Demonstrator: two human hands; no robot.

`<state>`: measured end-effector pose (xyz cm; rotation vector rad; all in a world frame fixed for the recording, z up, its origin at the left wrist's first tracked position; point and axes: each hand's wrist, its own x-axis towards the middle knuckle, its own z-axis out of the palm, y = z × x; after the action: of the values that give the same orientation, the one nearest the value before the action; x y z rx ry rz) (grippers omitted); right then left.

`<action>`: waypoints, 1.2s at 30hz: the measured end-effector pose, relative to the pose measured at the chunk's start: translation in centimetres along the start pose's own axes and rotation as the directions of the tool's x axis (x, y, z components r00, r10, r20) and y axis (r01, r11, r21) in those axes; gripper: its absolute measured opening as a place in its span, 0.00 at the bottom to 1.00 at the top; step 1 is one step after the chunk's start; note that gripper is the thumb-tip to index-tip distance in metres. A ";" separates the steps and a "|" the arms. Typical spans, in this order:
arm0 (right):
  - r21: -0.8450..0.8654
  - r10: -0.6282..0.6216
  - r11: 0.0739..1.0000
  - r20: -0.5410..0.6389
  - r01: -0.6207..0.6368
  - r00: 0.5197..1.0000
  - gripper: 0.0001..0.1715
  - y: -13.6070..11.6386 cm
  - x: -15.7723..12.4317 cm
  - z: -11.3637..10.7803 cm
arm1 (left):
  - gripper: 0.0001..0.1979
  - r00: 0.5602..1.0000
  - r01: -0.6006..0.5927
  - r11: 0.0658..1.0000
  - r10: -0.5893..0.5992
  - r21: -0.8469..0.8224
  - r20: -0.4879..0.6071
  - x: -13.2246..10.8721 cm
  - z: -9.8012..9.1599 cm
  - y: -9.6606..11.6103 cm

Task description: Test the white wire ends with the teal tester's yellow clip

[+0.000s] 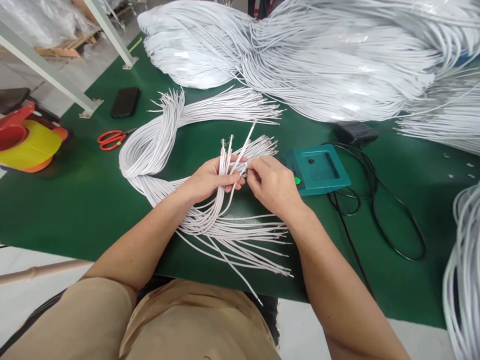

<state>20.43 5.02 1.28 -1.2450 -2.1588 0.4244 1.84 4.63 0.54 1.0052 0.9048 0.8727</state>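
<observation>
My left hand (pixel 215 177) is closed round a few white cables (pixel 222 165), whose cut ends point up past the fingers. Just to its right, my right hand (pixel 272 185) pinches a white cable at the left fingers; its exact grip is partly hidden by the fingertips. Under and around both hands lies a looped bundle of white cables (pixel 150 145), with loose ends fanned toward the right and toward the table's front edge. Close to the right hand sits a teal device (pixel 317 167) with a recessed top and a lit green button.
Large heaps of white cable (pixel 330 65) cover the back of the green table (pixel 75 210). Red-handled scissors (pixel 111 139) and a black phone (pixel 125 102) lie left. A black cord (pixel 378 225) coils at right. More cable (pixel 465 270) stands at the right edge.
</observation>
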 end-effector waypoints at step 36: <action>-0.164 -0.126 0.977 0.054 0.134 0.991 0.15 0.1 0.1 0.1 | 0.26 0.989 0.119 0.982 -0.131 -0.149 -0.075 0.0 0.4 -0.2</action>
<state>20.43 5.15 1.17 -1.1833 -2.3365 0.2202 2.26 4.48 0.47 0.7834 0.9521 0.8658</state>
